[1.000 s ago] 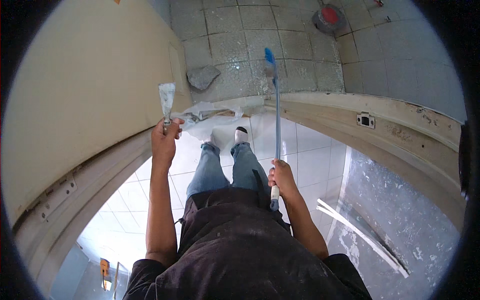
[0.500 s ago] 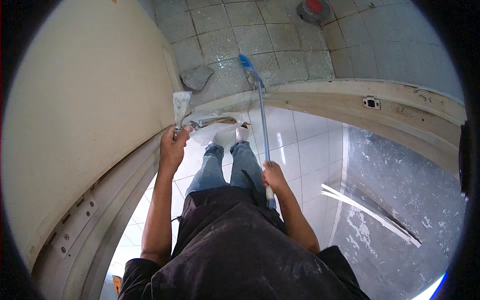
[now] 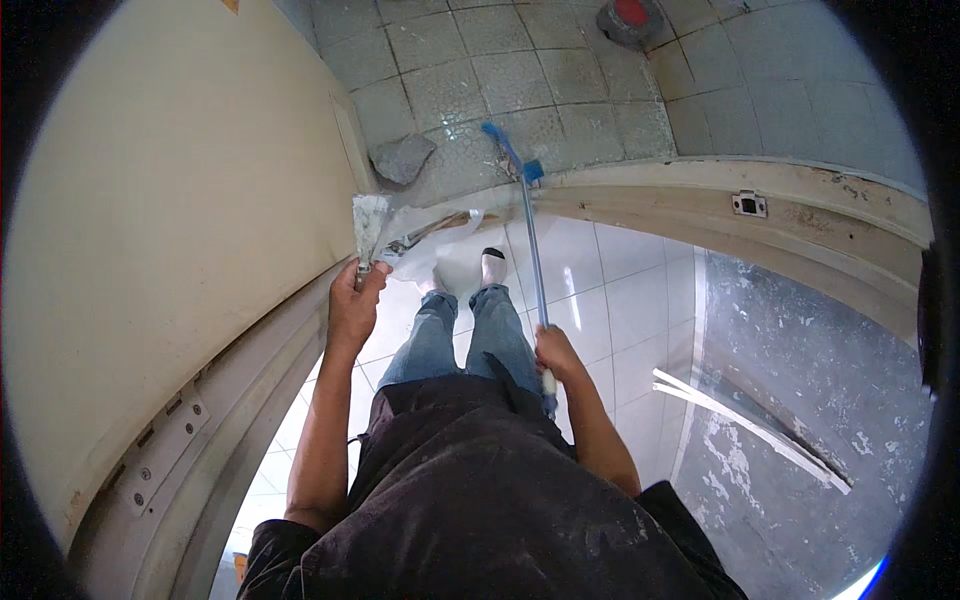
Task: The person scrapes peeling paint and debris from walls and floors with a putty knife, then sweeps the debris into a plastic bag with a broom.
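My left hand (image 3: pixel 354 310) is closed around the handle of a putty knife (image 3: pixel 370 222), its wide blade pointing up and crusted white. Right beside its fingers is a clear plastic bag (image 3: pixel 452 240) with long, thin items in it; whether the hand also grips the bag, I cannot tell. In my right hand (image 3: pixel 557 352) is a long-handled brush (image 3: pixel 531 235), held low on its grey-blue pole. Its blue head reaches past the door sill over the textured tiles. The bag partly covers my left foot.
A cream door (image 3: pixel 180 220) stands at the left, and a curved door sill (image 3: pixel 640 186) crosses ahead. Beyond it lie a grey stone slab (image 3: pixel 402 159) and a dark round object with a red top (image 3: pixel 628 20). White strips (image 3: pixel 750 430) rest on the scuffed grey surface at right.
The brush head has turned, showing a second blue part. The plastic bag has shifted and changed shape, uncovering more of my right foot. Both hands keep their hold.
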The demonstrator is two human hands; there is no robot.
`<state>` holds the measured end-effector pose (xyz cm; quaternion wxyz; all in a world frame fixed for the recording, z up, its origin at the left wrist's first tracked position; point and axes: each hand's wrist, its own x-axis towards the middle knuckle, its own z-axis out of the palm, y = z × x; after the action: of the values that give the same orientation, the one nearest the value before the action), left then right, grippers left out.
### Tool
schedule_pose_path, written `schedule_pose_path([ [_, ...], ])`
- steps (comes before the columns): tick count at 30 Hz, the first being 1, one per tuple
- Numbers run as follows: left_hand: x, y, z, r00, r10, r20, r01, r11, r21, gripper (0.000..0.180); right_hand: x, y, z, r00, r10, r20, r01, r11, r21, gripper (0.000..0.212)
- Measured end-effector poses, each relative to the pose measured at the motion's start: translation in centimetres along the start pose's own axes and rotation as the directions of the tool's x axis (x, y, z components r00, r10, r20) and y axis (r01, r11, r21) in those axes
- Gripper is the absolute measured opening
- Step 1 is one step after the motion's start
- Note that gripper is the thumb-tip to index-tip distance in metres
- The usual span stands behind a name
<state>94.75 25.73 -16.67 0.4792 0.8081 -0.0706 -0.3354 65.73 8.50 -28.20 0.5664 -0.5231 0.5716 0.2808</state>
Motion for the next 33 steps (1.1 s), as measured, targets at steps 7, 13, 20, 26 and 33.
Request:
schedule_pose_path([
  [7, 0.2, -1.4, 0.2, 0.999, -0.021, 0.025, 0.021, 1.0, 0.014, 0.028, -3.2, -0.4, -0.9, 0.921, -0.211, -0.328, 0.107, 0.946, -0.306, 0.037],
  [13, -0.6, -1.1, 0.7, 1.0, -0.019, 0.018, 0.018, 0.999, 0.047, 0.029, 2.7, -2.0, -2.4, 0.963, -0.115, -0.243, 0.012, 0.92, -0.391, 0.034],
  [20, -0.7, -1.7, 0.7, 0.999, -0.02, -0.033, 0.021, 0.999, 0.045, 0.03, -6.1, 5.6, -2.9, 0.952, -0.18, -0.247, 0.005, 0.816, -0.577, 0.033],
  [26, -0.9, -2.7, 1.0, 0.999, -0.046, -0.013, 0.047, 0.997, 0.053, 0.03, -6.9, 3.5, -4.2, 0.923, -0.242, -0.299, 0.002, 0.78, -0.626, 0.029],
  [33, -0.9, -2.0, 0.9, 1.0, -0.012, 0.0, 0.012, 0.995, 0.097, 0.032, -5.2, 5.4, -7.5, 0.925, -0.199, -0.324, -0.151, 0.591, -0.793, 0.048],
])
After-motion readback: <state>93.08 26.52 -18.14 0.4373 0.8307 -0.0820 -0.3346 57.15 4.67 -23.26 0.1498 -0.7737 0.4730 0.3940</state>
